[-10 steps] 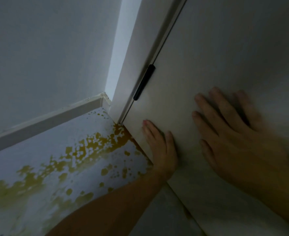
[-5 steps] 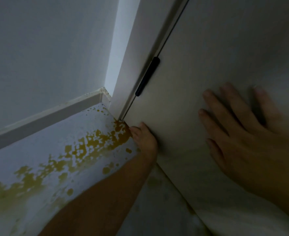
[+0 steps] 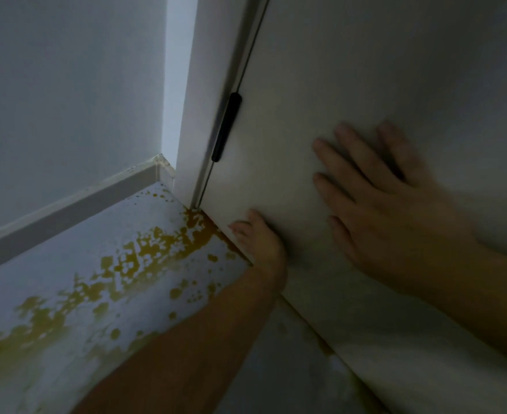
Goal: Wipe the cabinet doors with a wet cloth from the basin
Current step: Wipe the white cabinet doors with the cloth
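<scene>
Cabinet door (image 3: 365, 70) under flat right hand (image 3: 395, 210)

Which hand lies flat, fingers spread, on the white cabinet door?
The right hand, flat against the white cabinet door; the left hand sits low at its bottom edge.

The right hand (image 3: 395, 213) lies on the cabinet door (image 3: 365, 70), the left hand (image 3: 261, 243) at its lower edge.

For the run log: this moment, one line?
left hand: curled at cabinet door bottom | right hand: flat on door | floor: yellow-stained
</scene>
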